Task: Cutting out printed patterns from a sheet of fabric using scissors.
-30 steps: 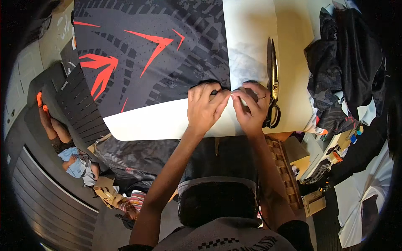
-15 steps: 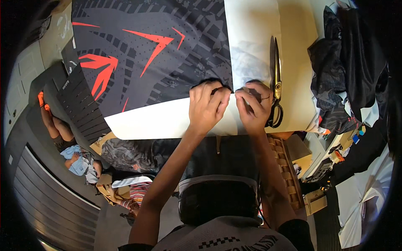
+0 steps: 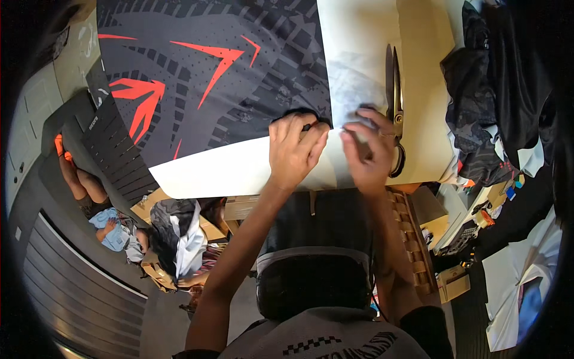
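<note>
A dark grey fabric panel (image 3: pixel 197 78) with red arrow shapes and a tread-like print lies flat on a white surface (image 3: pixel 221 167). At the panel's near right corner my left hand (image 3: pixel 294 146) is closed, its fingers curled and pressed together on the fabric edge. My right hand (image 3: pixel 372 149) hovers just to the right of that corner, blurred by motion, with thumb and fingers apart and nothing visible in them. Beside it lie long scissors (image 3: pixel 397 113) with gold shanks and black handles, points facing away; my right fingers come close to the handles.
A tan board (image 3: pixel 427 119) covers the right side of the worktop. Dark and white cloth (image 3: pixel 478 102) is heaped at the far right. At lower left, a person (image 3: pixel 113 230) reclines beyond a cloth bundle (image 3: pixel 173 230). A woven chair (image 3: pixel 409 239) stands below my right forearm.
My right hand has shifted right, away from the panel's corner, and its fingers have parted. The left hand stays put. Below the table at left, the cloth bundle has changed shape, showing more white.
</note>
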Demonstrator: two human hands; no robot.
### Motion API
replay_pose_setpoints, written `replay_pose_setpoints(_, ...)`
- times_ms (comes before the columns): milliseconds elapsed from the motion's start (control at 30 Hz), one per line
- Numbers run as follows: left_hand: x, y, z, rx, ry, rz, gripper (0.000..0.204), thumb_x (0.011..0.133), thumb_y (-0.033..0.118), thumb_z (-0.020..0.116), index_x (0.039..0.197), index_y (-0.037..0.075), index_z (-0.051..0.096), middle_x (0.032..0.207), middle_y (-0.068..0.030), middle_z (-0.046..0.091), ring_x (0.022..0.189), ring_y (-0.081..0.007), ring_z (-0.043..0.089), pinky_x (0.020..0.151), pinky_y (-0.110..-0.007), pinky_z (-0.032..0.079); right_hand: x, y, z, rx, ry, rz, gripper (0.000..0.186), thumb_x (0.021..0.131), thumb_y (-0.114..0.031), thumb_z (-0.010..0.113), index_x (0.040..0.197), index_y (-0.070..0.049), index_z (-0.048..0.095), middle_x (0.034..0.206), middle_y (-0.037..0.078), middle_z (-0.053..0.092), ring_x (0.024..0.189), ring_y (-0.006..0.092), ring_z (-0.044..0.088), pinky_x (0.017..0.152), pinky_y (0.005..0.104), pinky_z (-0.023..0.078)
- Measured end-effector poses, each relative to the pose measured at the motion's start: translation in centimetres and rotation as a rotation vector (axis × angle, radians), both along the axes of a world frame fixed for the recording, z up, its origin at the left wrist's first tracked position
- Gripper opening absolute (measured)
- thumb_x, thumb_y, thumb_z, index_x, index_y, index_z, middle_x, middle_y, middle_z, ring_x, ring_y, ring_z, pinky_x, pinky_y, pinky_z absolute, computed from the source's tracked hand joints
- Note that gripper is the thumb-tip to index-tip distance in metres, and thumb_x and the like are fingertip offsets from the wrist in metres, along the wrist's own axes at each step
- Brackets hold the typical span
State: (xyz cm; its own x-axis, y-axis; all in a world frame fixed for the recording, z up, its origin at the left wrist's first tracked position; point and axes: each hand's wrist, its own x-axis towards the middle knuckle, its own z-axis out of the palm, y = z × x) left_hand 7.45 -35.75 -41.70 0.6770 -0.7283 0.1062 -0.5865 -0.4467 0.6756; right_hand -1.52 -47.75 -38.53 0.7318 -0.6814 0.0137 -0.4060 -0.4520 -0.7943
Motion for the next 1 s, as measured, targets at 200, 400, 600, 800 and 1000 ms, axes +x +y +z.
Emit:
replay_pose_setpoints(200, -0.4, -0.1, 0.1, -0.025, -0.005, 0.0, 0.012, 0.08, 0.014, 0.066, 0.092, 0.012, 0.065, 0.1, 0.0003, 0.056, 0.088, -0.0196, 0.051, 0.082, -0.032, 0.036, -3.9, -0.6, 5.6, 0.091, 0.094, -0.235, 0.015, 0.081, -0.001, 0.065, 0.096, -0.002, 0.064, 0.099, 0.008, 0.062, 0.085, 0.0195, 0.056, 0.077, 0.0276, 0.046)
replay_pose_setpoints(400, -0.3, -0.1, 0.2, -0.03, -0.02, 0.016, 0.012, 0.08, 0.014, 0.066, 0.091, 0.012, 0.065, 0.099, 0.0005, 0.056, 0.087, -0.0196, 0.05, 0.081, -0.032, 0.036, -3.4, 0.3, 4.7, 0.265, 0.218, -0.255, 0.016, 0.082, -0.002, 0.066, 0.098, 0.0, 0.065, 0.082, 0.003, 0.063, 0.065, 0.0113, 0.05, 0.063, 0.0222, 0.043)
replay_pose_setpoints(600, -0.4, -0.1, 0.2, -0.04, 0.001, 0.022, 0.011, 0.079, 0.014, 0.067, 0.09, 0.012, 0.065, 0.098, 0.0008, 0.056, 0.086, -0.0193, 0.05, 0.081, -0.031, 0.036, -0.8, -0.8, 1.7, 0.282, 0.188, -0.036, 0.02, 0.077, -0.001, 0.07, 0.097, -0.006, 0.069, 0.066, -0.003, 0.051, 0.054, 0.0084, 0.038, 0.049, 0.0218, 0.031)
replay_pose_setpoints(800, -0.4, -0.2, 0.3, -0.042, -0.016, 0.031, 0.01, 0.079, 0.014, 0.067, 0.089, 0.012, 0.066, 0.098, 0.0011, 0.056, 0.086, -0.019, 0.05, 0.08, -0.031, 0.036, -0.2, -2.6, 0.8, 0.183, 0.224, 0.158, 0.02, 0.075, 0.0, 0.071, 0.093, -0.009, 0.071, 0.062, -0.003, 0.045, 0.051, 0.0092, 0.035, 0.047, 0.0242, 0.029)
replay_pose_setpoints(1000, -0.3, -0.2, 0.4, -0.043, -0.017, 0.023, 0.013, 0.076, 0.012, 0.07, 0.089, 0.01, 0.067, 0.1, -0.0019, 0.058, 0.086, -0.0195, 0.048, 0.081, -0.03, 0.035, -0.1, -3.2, 0.6, 0.095, 0.234, 0.259, 0.018, 0.075, 0.0, 0.071, 0.091, -0.007, 0.07, 0.061, -0.002, 0.044, 0.051, 0.0099, 0.034, 0.047, 0.025, 0.029)
